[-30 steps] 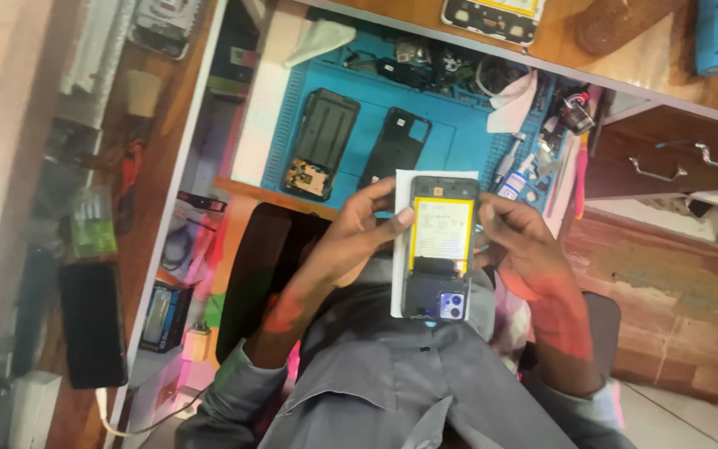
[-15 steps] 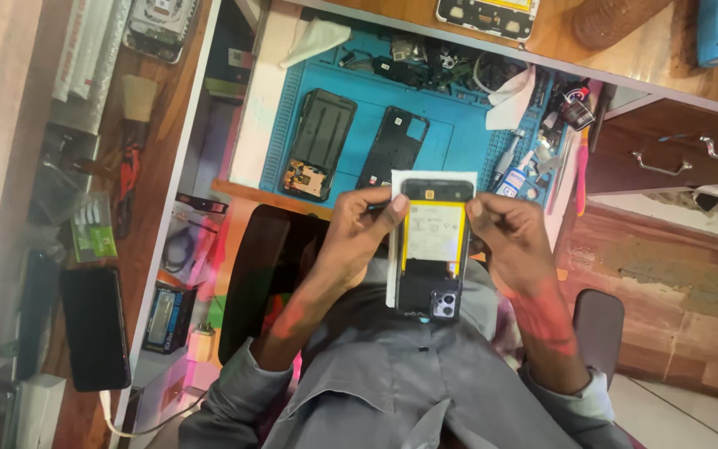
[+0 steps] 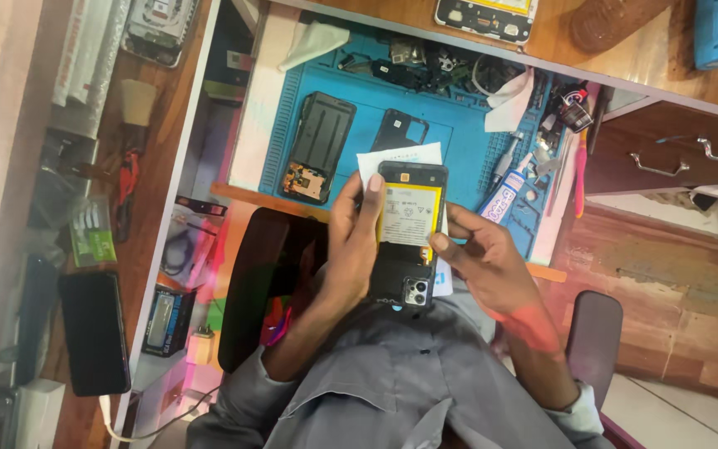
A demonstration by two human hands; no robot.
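hands together over the lap — left hand (image 3: 357, 241) grips the opened phone (image 3: 407, 237) along its side, fingers flat beside the yellow battery (image 3: 409, 214); right hand (image 3: 484, 262) pinches the battery's lower corner. white paper (image 3: 400, 158) sits behind the phone, near the blue work mat (image 3: 450, 116).

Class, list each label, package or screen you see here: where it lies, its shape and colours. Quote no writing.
Battery label: yellow-edged white rectangle, inside the opened phone in both hands.
Green packet: left shelf, small rectangle.
Dark screen: black slab, lower left.
Tube: white and blue, on the blue mat.
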